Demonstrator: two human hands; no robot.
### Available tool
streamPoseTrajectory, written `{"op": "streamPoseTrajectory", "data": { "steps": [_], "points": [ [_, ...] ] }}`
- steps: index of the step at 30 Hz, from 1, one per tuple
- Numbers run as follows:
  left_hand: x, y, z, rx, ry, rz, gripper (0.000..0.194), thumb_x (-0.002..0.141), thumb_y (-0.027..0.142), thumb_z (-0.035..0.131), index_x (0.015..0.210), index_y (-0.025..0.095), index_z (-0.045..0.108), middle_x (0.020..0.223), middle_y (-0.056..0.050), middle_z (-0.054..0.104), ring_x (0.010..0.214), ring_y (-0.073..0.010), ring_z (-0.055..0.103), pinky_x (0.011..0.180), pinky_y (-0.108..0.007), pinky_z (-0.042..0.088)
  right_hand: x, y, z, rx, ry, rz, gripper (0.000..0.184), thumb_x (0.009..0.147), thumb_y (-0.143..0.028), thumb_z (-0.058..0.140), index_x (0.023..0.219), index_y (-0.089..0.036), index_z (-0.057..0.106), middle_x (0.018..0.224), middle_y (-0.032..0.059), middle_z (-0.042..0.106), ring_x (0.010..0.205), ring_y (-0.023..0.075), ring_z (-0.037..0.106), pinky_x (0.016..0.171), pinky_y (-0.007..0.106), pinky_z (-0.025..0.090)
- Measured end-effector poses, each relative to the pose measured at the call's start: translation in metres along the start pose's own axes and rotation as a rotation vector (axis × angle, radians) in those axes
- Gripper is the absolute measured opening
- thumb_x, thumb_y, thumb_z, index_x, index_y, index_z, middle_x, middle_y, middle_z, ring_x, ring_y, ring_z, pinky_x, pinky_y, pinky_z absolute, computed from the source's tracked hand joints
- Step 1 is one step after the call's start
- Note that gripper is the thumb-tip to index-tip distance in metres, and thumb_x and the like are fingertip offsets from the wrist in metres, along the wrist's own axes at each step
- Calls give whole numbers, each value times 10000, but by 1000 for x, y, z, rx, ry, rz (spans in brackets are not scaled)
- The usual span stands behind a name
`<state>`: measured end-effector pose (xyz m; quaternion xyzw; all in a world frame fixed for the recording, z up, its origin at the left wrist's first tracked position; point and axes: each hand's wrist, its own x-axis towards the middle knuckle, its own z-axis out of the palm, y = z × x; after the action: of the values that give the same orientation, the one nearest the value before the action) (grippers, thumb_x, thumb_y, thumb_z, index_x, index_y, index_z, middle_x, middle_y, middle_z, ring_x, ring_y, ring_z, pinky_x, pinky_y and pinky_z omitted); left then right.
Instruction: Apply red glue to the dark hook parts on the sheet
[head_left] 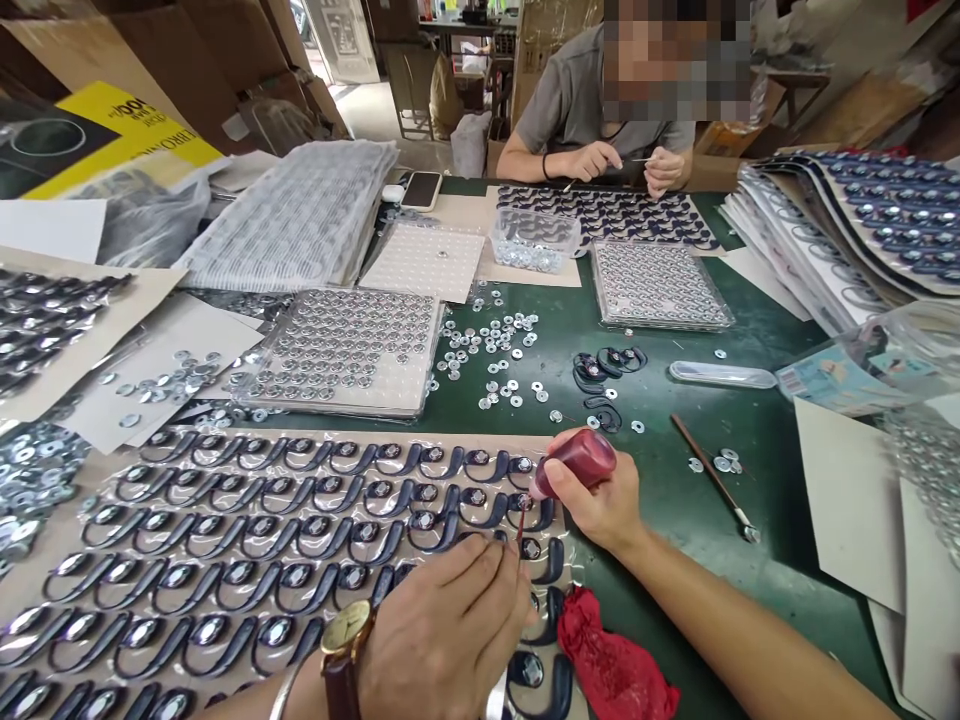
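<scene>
My right hand (611, 500) grips a dark red rounded handle-like object (581, 462), tilted with its narrow end toward the sheet's upper right corner. My left hand (450, 620), with a watch on its wrist, pinches a thin reddish pointed tool (520, 528); its tip is at a hook-shaped piece beneath my right hand. Rows of dark blue hook-shaped pieces (300, 535) with shiny round centres lie under clear film on a brown card sheet (247, 440). A crumpled red cloth (611, 660) rests beside the sheet's right edge, below my right forearm.
Trays of round metal parts (345, 345), loose washers (495, 340) and a clear box (534, 240) lie on the green table (652, 440). A brown stick (712, 475) is at right. Opposite, a co-worker (600, 110) works over another sheet (622, 215). Stacked sheets (292, 210) stand left.
</scene>
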<state>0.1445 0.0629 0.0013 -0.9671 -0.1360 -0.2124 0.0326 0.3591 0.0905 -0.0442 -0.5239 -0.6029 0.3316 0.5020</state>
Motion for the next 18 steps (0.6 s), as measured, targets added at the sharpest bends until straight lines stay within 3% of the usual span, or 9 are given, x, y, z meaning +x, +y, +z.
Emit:
{"op": "streamPoseTrajectory", "data": {
  "steps": [5,18],
  "points": [
    [-1,2,1,13,-25,18,334,904,96,372,1103,13,627,1101,-181,661,1047,-272,628,880,-404,542,3,-5,1,-49,-7,-41,111,832,-303,630,857,-201,593,609,-1,697,524,163,659,575,267,530],
    [-1,2,0,-16,-27,-12,353,925,112,345,1095,31,643,1083,-161,678,1002,-268,651,866,-396,553,5,-1,-1,-163,127,-79,136,801,-309,665,791,-187,605,663,3,646,542,141,607,566,251,477]
  ]
}}
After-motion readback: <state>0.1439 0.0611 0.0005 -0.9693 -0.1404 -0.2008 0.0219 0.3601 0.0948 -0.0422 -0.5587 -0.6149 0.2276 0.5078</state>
